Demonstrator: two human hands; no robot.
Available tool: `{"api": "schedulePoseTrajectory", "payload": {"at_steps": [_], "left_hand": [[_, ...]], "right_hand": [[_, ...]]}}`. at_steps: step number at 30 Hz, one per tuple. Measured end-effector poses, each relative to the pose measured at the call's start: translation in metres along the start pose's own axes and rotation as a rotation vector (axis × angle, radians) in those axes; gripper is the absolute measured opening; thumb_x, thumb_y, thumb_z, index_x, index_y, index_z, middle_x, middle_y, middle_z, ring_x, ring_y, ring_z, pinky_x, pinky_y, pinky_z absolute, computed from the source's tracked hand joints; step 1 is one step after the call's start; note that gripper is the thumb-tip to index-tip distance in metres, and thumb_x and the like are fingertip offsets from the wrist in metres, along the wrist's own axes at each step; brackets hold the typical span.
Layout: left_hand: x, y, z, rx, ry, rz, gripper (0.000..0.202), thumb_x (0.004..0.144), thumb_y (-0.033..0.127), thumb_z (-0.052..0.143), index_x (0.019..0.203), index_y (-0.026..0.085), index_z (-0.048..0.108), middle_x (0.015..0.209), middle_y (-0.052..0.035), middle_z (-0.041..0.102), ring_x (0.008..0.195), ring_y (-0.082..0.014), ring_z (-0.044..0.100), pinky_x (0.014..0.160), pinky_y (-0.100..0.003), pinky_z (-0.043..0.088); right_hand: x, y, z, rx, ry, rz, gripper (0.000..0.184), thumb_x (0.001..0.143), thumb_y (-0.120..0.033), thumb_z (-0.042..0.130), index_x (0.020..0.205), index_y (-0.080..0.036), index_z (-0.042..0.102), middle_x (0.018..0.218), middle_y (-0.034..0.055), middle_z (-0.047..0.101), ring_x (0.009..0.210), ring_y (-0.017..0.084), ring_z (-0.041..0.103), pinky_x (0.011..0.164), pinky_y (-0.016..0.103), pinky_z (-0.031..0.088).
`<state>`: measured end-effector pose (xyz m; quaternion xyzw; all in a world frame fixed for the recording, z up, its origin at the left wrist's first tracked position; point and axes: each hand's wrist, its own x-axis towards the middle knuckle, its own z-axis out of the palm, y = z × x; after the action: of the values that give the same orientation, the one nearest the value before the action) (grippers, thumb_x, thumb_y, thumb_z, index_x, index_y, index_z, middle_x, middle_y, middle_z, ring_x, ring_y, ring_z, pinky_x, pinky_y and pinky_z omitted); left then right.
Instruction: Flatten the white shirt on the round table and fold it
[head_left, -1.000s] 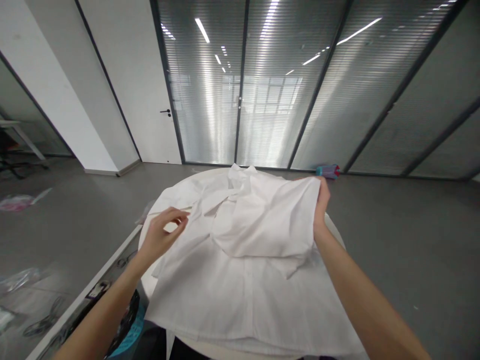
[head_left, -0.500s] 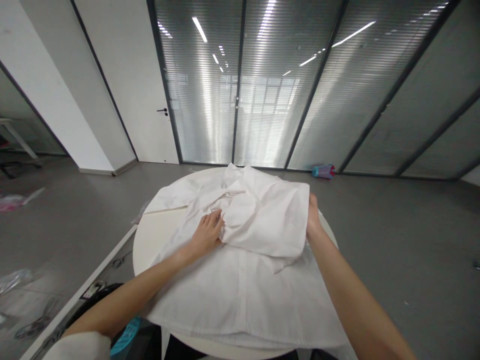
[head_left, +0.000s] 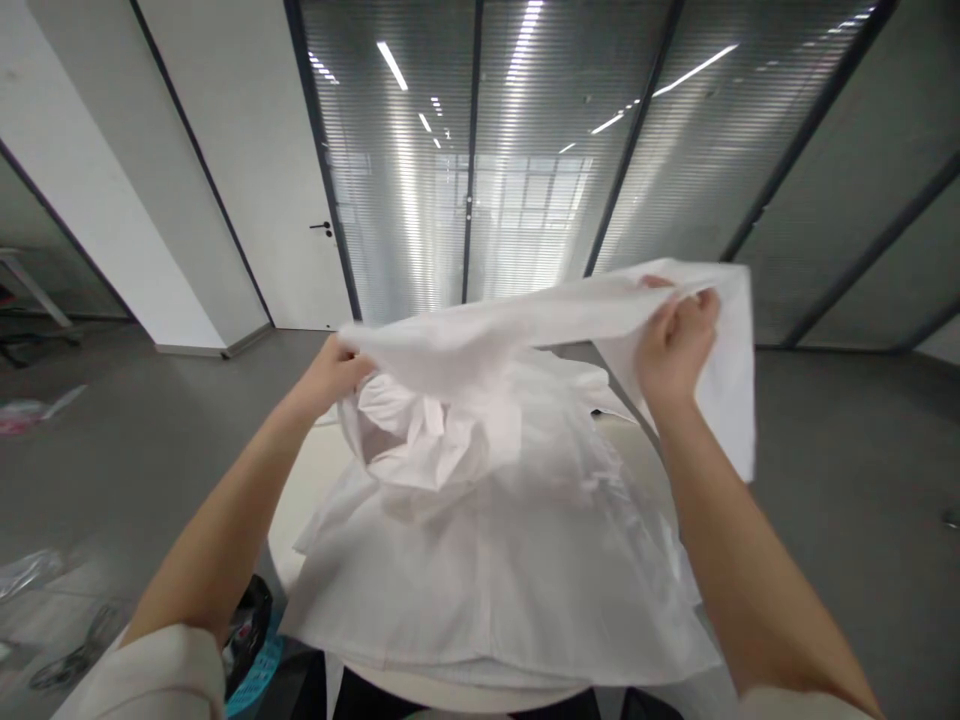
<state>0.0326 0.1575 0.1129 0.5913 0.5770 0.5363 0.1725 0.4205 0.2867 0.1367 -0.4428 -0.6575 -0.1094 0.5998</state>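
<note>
White shirt (head_left: 480, 600) pulled up btwn two bare hands above a round table (head_left: 309, 490). Lifted cloth, slightly blurred, runs as a long band from the L hand (head_left: 334, 375), rising toward the R hand (head_left: 675, 345); past the R hand it drops as a smooth, square-cornered flap. Just R of & below the L hand, fabric bunches in a crumpled pocket of folds. Below & btwn both hands, toward the wearer, the lower part lies spread on the tabletop, lightly creased, w/ a pale vertical seam down its middle & the hem near the table's front edge. How lifted & spread cloth join is hard to make out.

L hand: thumb & fingers together, clamped on the band's end. R hand: fingers curled in, gripping the band near the flap; fingertips partly hidden in cloth. Hands held well apart. Beyond both hands, a glass partition (head_left: 525, 110) w/ blinds; beyond the L hand, a white door (head_left: 289, 190).
</note>
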Motion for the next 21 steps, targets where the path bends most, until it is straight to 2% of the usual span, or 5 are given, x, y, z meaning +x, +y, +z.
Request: {"api": "schedulePoseTrajectory", "payload": {"at_steps": [4, 8, 12, 16, 21], "left_hand": [[0.012, -0.044, 0.011, 0.038, -0.494, -0.356, 0.045, 0.066, 0.059, 0.074, 0.078, 0.016, 0.074, 0.075, -0.0075, 0.073, 0.069, -0.0232, 0.066, 0.059, -0.030, 0.052], [0.000, -0.098, 0.028, 0.386, -0.451, -0.265, 0.046, 0.065, 0.060, 0.072, 0.080, 0.017, 0.073, 0.074, -0.0080, 0.072, 0.067, -0.0224, 0.066, 0.063, -0.031, 0.052], [-0.017, -0.099, 0.029, 0.351, -0.410, -0.050, 0.048, 0.079, 0.062, 0.060, 0.091, 0.018, 0.073, 0.091, -0.0105, 0.074, 0.081, -0.0226, 0.067, 0.075, -0.032, 0.053], [-0.039, -0.066, 0.020, 0.263, -0.626, 0.082, 0.045, 0.092, 0.056, 0.049, 0.109, 0.022, 0.072, 0.109, -0.0093, 0.073, 0.097, -0.0236, 0.067, 0.083, -0.032, 0.052], [-0.070, -0.069, 0.022, 0.577, -0.673, 0.244, 0.067, 0.075, 0.056, 0.076, 0.133, 0.025, 0.061, 0.131, -0.0125, 0.062, 0.121, -0.0314, 0.057, 0.103, -0.042, 0.043]], "right_hand": [[-0.018, 0.035, 0.042, -0.442, -0.615, 0.322, 0.038, 0.093, -0.042, 0.048, 0.097, -0.013, 0.073, 0.100, 0.0196, 0.069, 0.107, 0.034, 0.062, 0.091, 0.046, 0.047], [-0.061, 0.060, 0.064, -0.591, -1.073, 0.428, 0.034, 0.088, -0.041, 0.059, 0.111, -0.018, 0.069, 0.115, 0.0160, 0.067, 0.110, 0.031, 0.063, 0.089, 0.042, 0.048], [-0.091, 0.058, 0.070, -0.509, -1.043, 0.280, 0.040, 0.089, -0.036, 0.061, 0.125, -0.020, 0.060, 0.113, 0.0129, 0.065, 0.107, 0.029, 0.063, 0.088, 0.040, 0.048], [-0.110, 0.027, 0.071, -0.029, -1.071, -0.046, 0.047, 0.089, -0.026, 0.060, 0.136, -0.024, 0.054, 0.108, 0.0077, 0.060, 0.084, 0.019, 0.063, 0.082, 0.033, 0.051], [-0.139, -0.015, 0.079, 0.121, -1.177, -0.352, 0.061, 0.085, -0.007, 0.051, 0.140, -0.034, 0.053, 0.138, 0.0072, 0.045, 0.083, 0.014, 0.061, 0.081, 0.029, 0.049]]}}
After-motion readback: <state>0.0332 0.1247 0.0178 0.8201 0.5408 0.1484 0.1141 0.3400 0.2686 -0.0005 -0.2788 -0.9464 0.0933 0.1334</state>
